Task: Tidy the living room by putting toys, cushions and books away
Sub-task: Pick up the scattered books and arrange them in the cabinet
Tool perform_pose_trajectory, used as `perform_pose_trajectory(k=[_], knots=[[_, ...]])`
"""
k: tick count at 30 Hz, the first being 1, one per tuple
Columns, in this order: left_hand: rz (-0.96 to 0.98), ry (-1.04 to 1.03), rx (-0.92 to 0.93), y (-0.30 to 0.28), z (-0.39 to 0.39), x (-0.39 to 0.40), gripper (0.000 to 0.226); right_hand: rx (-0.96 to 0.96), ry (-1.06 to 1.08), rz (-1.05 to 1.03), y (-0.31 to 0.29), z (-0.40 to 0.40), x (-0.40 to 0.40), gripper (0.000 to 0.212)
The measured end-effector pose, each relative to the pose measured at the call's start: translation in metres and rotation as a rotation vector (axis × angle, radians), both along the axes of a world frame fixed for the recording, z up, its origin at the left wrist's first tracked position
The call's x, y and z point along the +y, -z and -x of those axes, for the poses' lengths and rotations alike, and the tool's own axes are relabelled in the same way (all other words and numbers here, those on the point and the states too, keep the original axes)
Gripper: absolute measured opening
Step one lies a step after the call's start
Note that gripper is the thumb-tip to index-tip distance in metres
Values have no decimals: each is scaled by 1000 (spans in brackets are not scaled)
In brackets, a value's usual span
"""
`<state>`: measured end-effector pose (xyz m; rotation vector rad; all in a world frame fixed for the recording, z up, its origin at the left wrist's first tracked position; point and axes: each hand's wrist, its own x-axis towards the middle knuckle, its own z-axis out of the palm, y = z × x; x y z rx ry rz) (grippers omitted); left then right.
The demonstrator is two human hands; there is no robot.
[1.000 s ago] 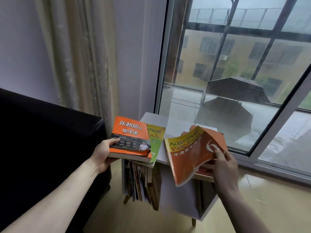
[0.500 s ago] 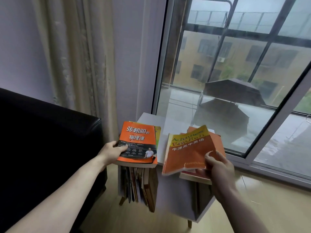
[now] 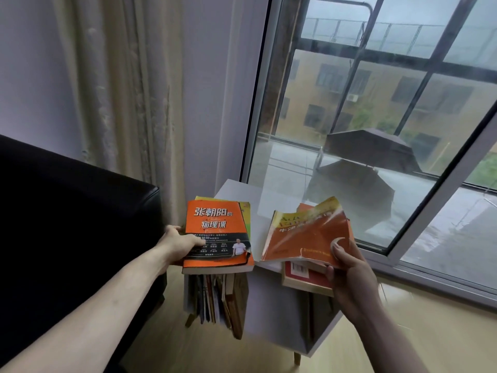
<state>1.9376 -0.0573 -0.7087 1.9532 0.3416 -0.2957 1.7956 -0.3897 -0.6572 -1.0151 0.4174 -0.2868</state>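
Observation:
My left hand (image 3: pixel 179 245) grips an orange and black physics book (image 3: pixel 217 232) by its left edge, with a green and yellow book (image 3: pixel 247 214) stacked under it. My right hand (image 3: pixel 349 267) holds an orange English book (image 3: pixel 306 234) whose cover curls up, thumb on its lower right corner. Under it lies a red book (image 3: pixel 301 275) with a barcode, also in that hand. Both stacks hover over the white side table (image 3: pixel 236 188). Several books (image 3: pixel 215 300) stand upright in the table's lower shelf.
A black leather sofa (image 3: pixel 67 211) fills the left side, its arm close to the table. A beige curtain (image 3: pixel 115 90) hangs behind. A large window (image 3: pixel 376 117) runs along the right, with a wooden floor (image 3: pixel 430 319) below it.
Both stacks have sunk lower toward the table top. The left stack's books have squared up together. The orange English book's cover has flexed and lies flatter over the red book.

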Motion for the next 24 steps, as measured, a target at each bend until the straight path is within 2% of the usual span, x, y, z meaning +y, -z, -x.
perform_pose_trajectory(k=[2, 3, 7, 11, 15, 21, 24], knots=[[54, -47, 32, 5, 0, 1, 115, -26, -27, -3, -1, -4, 8, 28], [100, -40, 54, 7, 1, 0, 111, -34, -45, 4, -1, -7, 12, 29], [260, 80, 138, 4, 3, 3, 62, -14, -122, 63, 1, -18, 24, 30], [304, 191, 173, 1, 11, 11, 48, 123, -118, 237, 9, -25, 30, 27], [354, 121, 81, -6, 19, 10, 39, 248, -94, 413, 15, -25, 31, 24], [526, -41, -177, -48, 41, 23, 28, 251, -63, 543, 19, -15, 27, 18], [644, -51, -241, -67, 54, 28, 30, 257, -84, 584, 26, -14, 27, 25]])
